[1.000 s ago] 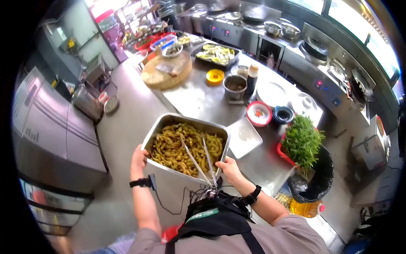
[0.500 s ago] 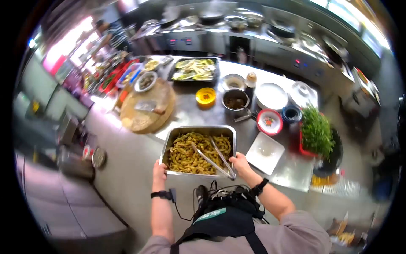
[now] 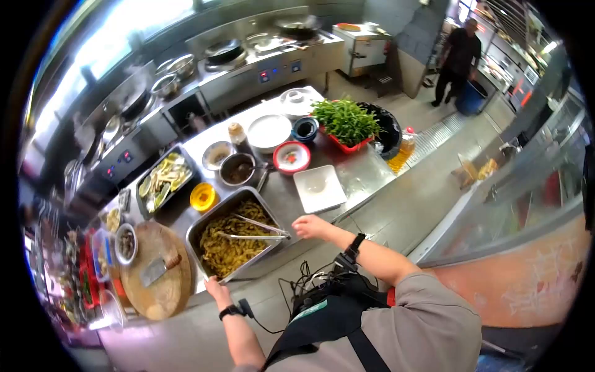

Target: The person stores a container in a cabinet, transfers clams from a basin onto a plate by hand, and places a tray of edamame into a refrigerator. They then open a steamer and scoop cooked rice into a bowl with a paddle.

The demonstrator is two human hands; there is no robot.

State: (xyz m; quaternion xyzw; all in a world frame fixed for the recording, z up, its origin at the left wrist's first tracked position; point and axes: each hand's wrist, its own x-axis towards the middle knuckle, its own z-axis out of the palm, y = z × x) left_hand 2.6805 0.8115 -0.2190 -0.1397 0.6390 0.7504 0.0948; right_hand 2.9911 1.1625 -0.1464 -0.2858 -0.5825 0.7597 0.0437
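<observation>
The rectangular silver metal tray (image 3: 266, 211) of greenish-brown pods (image 3: 230, 253), just before carried, now rests on the grey steel surface (image 3: 367, 185). The right hand (image 3: 312, 227) has left it, fingers curled, apparently empty; the left hand (image 3: 216, 291) is at its near corner, grip unclear.

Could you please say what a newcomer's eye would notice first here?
Probably the pan of brownish pods left of centre, with tongs across it and the left hand at its near corner. Bushy greens in a red basket, farther right, might come next, then the cleaver on the round board at left.
</observation>
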